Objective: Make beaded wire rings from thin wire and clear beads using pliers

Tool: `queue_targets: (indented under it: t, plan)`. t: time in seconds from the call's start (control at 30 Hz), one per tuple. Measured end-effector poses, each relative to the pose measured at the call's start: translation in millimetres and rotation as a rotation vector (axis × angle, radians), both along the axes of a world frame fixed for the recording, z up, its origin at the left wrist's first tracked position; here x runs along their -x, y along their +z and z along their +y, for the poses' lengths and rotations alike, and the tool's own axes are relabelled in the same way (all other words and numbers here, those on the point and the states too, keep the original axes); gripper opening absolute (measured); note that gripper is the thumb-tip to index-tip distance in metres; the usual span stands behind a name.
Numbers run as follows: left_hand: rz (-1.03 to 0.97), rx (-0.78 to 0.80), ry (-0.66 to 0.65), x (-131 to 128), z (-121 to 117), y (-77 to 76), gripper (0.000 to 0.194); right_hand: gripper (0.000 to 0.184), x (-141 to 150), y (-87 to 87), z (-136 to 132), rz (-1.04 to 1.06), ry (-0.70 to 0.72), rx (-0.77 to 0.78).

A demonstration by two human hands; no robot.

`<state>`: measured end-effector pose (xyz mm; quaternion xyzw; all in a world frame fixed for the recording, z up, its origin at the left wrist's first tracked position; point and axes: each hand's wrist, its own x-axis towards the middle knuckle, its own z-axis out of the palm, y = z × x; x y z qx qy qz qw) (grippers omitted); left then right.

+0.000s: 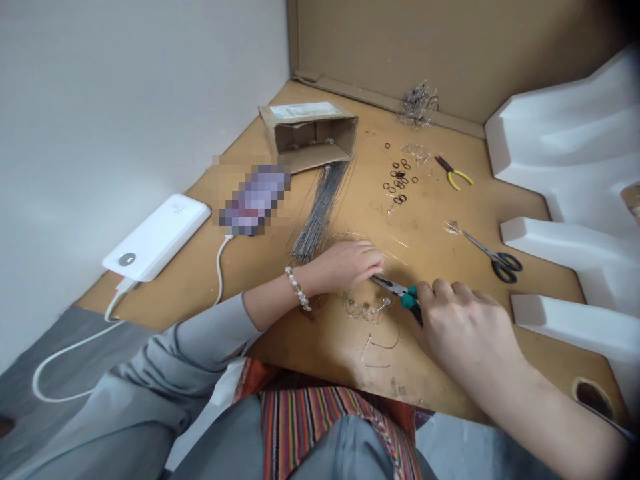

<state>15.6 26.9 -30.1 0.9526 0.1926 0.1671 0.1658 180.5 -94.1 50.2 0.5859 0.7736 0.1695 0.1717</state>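
My right hand point(463, 323) is wrapped round a pair of pliers point(407, 297) with green and black handles. The pliers' jaws point left and reach the fingertips of my left hand point(353, 263). Those fingers are pinched together; thin wire shows about them, but the exact piece held is hard to make out. Below the left hand lies a loop of wire with clear beads point(367, 310). Bent wire pieces point(375, 363) rest nearer the table's front edge. A bundle of straight grey wires point(320, 213) lies just beyond my left wrist, leaning on a cardboard box.
The open cardboard box point(315, 143) stands behind. Black rings point(399, 177), yellow-handled pliers point(454, 173), scissors point(495, 259) and a wire tangle point(420, 105) lie farther back and right. A white power bank point(157, 237) and phone point(257, 200) sit left; white foam point(550, 147) borders the right.
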Motion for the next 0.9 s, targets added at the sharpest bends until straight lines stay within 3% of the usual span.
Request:
queue_targets:
  t: [0.53,0.73,0.8,0.9]
  plan:
    - [-0.038,0.122,-0.006,-1,1,4.0,0.024,0.012,-4,0.8,1,0.019,-0.027,0.025]
    - [-0.16,0.289,-0.03,6,10,3.7,0.017,0.012,-4,-0.2,0,0.019,-0.053,0.022]
    - [-0.185,0.382,0.032,9,12,2.5,0.012,0.01,-6,-1.5,-1,0.03,-0.066,0.012]
    - [-0.152,0.564,0.148,10,11,0.0,0.021,0.01,-11,-5.3,-3,0.038,-0.069,-0.041]
